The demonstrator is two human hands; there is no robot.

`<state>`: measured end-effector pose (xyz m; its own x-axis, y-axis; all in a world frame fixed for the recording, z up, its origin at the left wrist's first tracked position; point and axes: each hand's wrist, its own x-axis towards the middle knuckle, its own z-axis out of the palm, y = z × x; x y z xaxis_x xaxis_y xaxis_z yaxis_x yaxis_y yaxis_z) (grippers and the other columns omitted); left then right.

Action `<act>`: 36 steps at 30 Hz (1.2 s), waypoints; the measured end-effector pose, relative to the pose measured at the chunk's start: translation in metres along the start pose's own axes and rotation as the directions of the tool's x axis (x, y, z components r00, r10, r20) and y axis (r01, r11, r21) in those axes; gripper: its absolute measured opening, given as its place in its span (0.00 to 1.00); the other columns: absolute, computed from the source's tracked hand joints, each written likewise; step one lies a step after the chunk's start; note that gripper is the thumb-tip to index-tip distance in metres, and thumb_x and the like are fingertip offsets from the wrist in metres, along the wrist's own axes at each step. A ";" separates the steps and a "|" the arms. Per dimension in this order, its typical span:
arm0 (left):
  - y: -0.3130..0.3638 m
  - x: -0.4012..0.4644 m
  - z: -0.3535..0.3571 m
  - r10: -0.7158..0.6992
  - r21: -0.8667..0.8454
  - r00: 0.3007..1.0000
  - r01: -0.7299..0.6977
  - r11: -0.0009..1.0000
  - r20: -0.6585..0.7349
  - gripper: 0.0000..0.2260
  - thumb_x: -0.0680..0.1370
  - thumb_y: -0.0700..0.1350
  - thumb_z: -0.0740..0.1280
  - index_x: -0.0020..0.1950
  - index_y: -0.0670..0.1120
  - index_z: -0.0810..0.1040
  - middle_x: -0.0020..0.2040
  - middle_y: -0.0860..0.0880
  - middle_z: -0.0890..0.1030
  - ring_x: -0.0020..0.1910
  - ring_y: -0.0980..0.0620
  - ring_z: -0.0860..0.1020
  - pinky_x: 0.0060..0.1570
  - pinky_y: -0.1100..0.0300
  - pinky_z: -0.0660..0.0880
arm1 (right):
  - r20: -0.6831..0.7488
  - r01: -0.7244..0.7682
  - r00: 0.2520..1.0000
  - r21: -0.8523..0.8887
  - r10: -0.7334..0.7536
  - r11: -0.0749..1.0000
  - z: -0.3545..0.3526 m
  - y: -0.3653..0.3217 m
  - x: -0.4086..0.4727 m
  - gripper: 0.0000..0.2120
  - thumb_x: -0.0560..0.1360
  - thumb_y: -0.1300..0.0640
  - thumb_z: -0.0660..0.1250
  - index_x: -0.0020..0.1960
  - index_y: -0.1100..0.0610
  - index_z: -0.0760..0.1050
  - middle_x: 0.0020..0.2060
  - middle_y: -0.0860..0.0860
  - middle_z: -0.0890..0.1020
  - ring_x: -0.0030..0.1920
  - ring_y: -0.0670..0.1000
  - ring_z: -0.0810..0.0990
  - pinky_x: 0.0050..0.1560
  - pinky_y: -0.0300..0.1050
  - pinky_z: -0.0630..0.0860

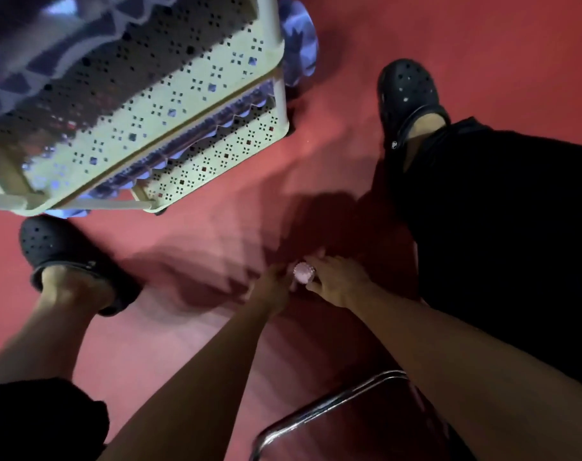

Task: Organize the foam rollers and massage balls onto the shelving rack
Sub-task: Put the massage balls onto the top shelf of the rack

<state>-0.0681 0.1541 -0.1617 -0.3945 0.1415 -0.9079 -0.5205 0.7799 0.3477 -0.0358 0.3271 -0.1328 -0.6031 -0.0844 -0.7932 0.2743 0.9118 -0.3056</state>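
Head view: both hands, left [272, 287] and right [337, 283], grip a pink spiky massage ball [303, 272]; no legible writing.

Red floor [482, 44]; two black clogs [407, 91] [50, 242]; chrome chair frame [316, 414] at bottom.

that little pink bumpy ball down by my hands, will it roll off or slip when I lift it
Probably apt to roll: the pink ball looks round, and the red floor under it looks smooth. Its knobbly surface should help the grip, so slipping seems unlikely. It looks small between the left hand and right hand, so likely light.
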 end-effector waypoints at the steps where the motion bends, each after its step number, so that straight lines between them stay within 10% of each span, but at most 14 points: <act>1: 0.003 -0.002 0.000 -0.008 -0.008 1.000 0.009 1.000 0.024 0.14 0.79 0.47 0.64 0.61 0.41 0.78 0.52 0.35 0.82 0.47 0.44 0.79 0.45 0.53 0.74 | 0.015 0.001 1.000 0.015 -0.001 1.000 0.004 0.000 0.005 0.27 0.77 0.43 0.66 0.73 0.47 0.66 0.67 0.52 0.75 0.63 0.59 0.76 0.62 0.54 0.73; 7: 0.006 -0.008 0.002 0.035 -0.136 0.998 -0.027 0.990 0.056 0.15 0.80 0.47 0.64 0.65 0.44 0.78 0.56 0.36 0.82 0.51 0.40 0.81 0.50 0.44 0.75 | -0.015 -0.005 1.000 0.102 0.007 0.995 0.004 -0.006 0.011 0.18 0.79 0.41 0.63 0.62 0.53 0.72 0.59 0.53 0.80 0.60 0.59 0.78 0.57 0.53 0.75; 11: 0.023 -0.041 -0.013 0.088 -0.228 0.995 -0.078 0.970 0.036 0.15 0.76 0.57 0.65 0.55 0.48 0.81 0.43 0.45 0.83 0.36 0.54 0.77 0.35 0.57 0.73 | -0.063 0.053 0.997 0.170 -0.043 0.984 -0.020 -0.014 -0.014 0.17 0.79 0.40 0.63 0.62 0.49 0.72 0.59 0.48 0.81 0.59 0.55 0.79 0.59 0.52 0.74; 15: 0.053 -0.105 -0.037 0.160 -0.312 0.987 -0.149 0.938 0.009 0.09 0.80 0.53 0.68 0.51 0.48 0.82 0.43 0.44 0.85 0.39 0.49 0.84 0.40 0.47 0.78 | -0.184 0.220 0.967 0.258 -0.176 0.941 -0.065 -0.030 -0.069 0.18 0.78 0.38 0.64 0.60 0.48 0.72 0.51 0.47 0.82 0.51 0.52 0.81 0.49 0.47 0.74; 21: 0.099 -0.214 -0.088 0.336 -0.268 0.933 -0.358 0.894 -0.127 0.14 0.78 0.47 0.72 0.59 0.41 0.77 0.43 0.44 0.80 0.37 0.49 0.77 0.36 0.57 0.74 | -0.362 0.344 0.890 0.130 -0.278 0.930 -0.142 -0.080 -0.163 0.20 0.74 0.38 0.68 0.61 0.43 0.67 0.50 0.45 0.83 0.50 0.53 0.82 0.51 0.54 0.79; 27: 0.149 -0.350 -0.146 0.583 0.003 0.726 -0.625 0.780 -0.363 0.12 0.76 0.47 0.74 0.58 0.45 0.79 0.40 0.49 0.83 0.35 0.55 0.80 0.36 0.62 0.78 | -0.590 0.449 0.671 -0.159 -0.450 0.879 -0.232 -0.140 -0.271 0.19 0.76 0.40 0.68 0.62 0.46 0.70 0.55 0.44 0.81 0.54 0.50 0.79 0.48 0.48 0.74; 32: 0.185 -0.456 -0.195 0.688 0.239 0.455 -0.708 0.664 -0.565 0.31 0.66 0.64 0.75 0.63 0.48 0.78 0.50 0.50 0.85 0.47 0.50 0.84 0.50 0.51 0.81 | -0.698 0.438 0.452 -0.369 -0.555 0.820 -0.305 -0.193 -0.360 0.21 0.76 0.43 0.69 0.65 0.47 0.70 0.59 0.45 0.79 0.57 0.51 0.78 0.50 0.49 0.73; 36: 0.216 -0.544 -0.227 0.735 0.429 0.231 -0.687 0.587 -0.638 0.20 0.71 0.58 0.75 0.57 0.50 0.80 0.49 0.55 0.84 0.47 0.56 0.82 0.47 0.59 0.78 | -0.715 0.395 0.314 -0.500 -0.625 0.771 -0.358 -0.232 -0.424 0.23 0.78 0.42 0.66 0.70 0.47 0.67 0.64 0.45 0.76 0.62 0.52 0.75 0.54 0.50 0.73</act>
<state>-0.1376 0.1072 0.4600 -0.9564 0.2171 0.1954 0.2898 0.6220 0.7274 -0.1115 0.2951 0.4628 -0.8961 -0.3087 0.3188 -0.4012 0.8705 -0.2850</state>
